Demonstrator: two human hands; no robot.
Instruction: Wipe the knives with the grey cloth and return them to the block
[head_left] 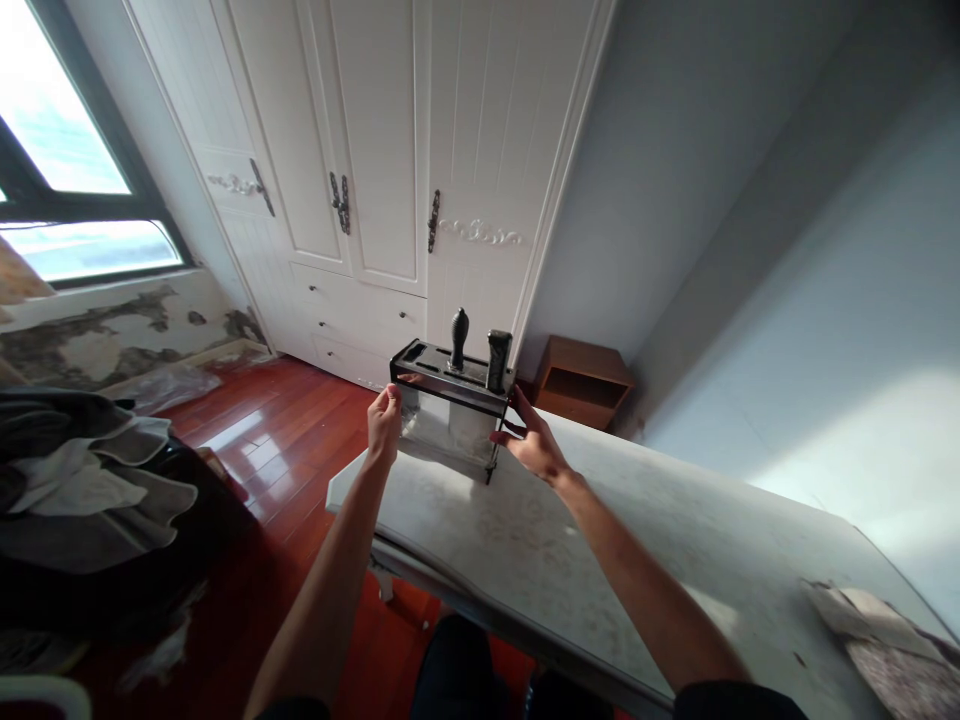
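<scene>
A knife holder (pixel 450 425) with a dark slotted top and clear sides stands at the far left end of the pale table. Two black-handled knives stick up from its slots: a rounded handle (pixel 459 335) and a blockier handle (pixel 498 360) to its right. My left hand (pixel 384 422) is closed at the holder's left edge, fingers pinched near the top corner. On the opposite side, my right hand (pixel 536 442) grips the right edge between thumb and fingers. The blades behind the clear front are hard to make out.
The table (pixel 600 530) stretches to the right, with a folded cloth (pixel 877 640) at its near right end. Beyond stand a white wardrobe (pixel 375 130) and a small brown cabinet (pixel 581 385). Clothes (pixel 90 480) lie heaped on the left over the red floor (pixel 292 430).
</scene>
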